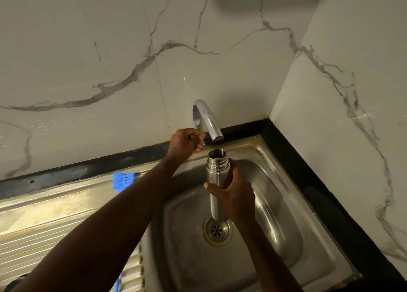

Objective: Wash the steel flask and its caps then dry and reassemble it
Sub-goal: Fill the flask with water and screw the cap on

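Steel flask (217, 177): uncapped, upright, threaded mouth open, above sink basin.

The flask (217, 177) stands upright over the sink (275, 214) drain (217, 230), below the tap (206, 120).

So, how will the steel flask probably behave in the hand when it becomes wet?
The steel flask has a smooth, polished wall, so it will probably be slippery; the right hand wraps its middle. It looks rigid. Being round, it would likely roll if laid in the sink.
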